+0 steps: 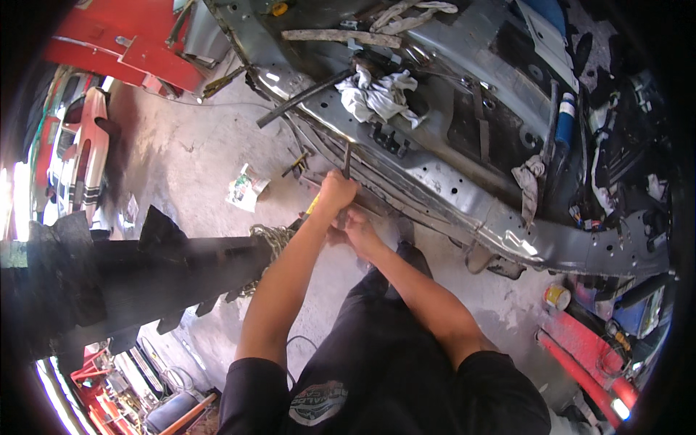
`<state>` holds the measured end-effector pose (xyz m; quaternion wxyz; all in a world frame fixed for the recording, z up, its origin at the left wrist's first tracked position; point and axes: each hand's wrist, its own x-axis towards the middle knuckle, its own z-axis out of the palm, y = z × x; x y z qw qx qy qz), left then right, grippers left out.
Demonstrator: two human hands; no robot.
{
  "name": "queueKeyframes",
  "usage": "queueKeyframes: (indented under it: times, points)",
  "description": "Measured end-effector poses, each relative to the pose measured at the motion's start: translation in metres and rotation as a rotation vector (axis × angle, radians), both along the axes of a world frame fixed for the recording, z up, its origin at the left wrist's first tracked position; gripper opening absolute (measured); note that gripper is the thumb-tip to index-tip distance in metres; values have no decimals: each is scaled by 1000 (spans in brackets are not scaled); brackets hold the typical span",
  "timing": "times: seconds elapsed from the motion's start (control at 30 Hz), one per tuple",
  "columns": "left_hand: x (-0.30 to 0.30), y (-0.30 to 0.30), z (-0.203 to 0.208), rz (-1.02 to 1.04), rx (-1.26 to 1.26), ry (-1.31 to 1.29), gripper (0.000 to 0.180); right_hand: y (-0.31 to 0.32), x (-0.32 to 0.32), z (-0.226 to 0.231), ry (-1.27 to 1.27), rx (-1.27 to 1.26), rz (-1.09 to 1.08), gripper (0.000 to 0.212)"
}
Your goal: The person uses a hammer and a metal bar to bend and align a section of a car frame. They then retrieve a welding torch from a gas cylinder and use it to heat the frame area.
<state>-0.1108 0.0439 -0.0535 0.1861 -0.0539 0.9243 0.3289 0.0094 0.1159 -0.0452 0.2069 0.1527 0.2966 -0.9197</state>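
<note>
My left hand (338, 190) is closed in a fist around a narrow dark metal bar (347, 161), whose upper end sticks up past the knuckles. Just below it, my right hand (358, 226) has its fingers curled in; what they grip is hidden. Both hands are beside the lower edge of a grey vehicle body shell (442, 177). Against my left wrist shows a yellow-marked tool or strap (313, 203), partly covered by the forearm. A heap of chain (272, 243) hangs at the end of a thick black beam (181, 272), left of my left forearm.
A white rag (377, 98) and a long dark bar (304, 99) lie on the shell, the bar jutting over its edge. On the concrete floor (196, 159) stands a white container (246, 188). Red metal equipment (580, 341) is at lower right, with a yellow can (557, 296) nearby.
</note>
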Motion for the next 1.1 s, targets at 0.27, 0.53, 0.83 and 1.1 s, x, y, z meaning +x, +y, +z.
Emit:
queueKeyframes:
  times: [0.27, 0.53, 0.83, 1.1]
  points:
    - [-22, -23, -38, -931, -383, 134, 25, -22, 8, -17, 112, 571, 22, 15]
    - [-5, 7, 14, 1, 17, -391, 55, -6, 6, -6, 53, 453, 90, 15]
    - [-19, -14, -59, -333, -77, -175, 39, 8, 22, -1, 3, -121, -55, 55]
    - [-20, -17, -18, -850, -241, 175, 21, 6, 10, 35, 64, 109, 12, 69]
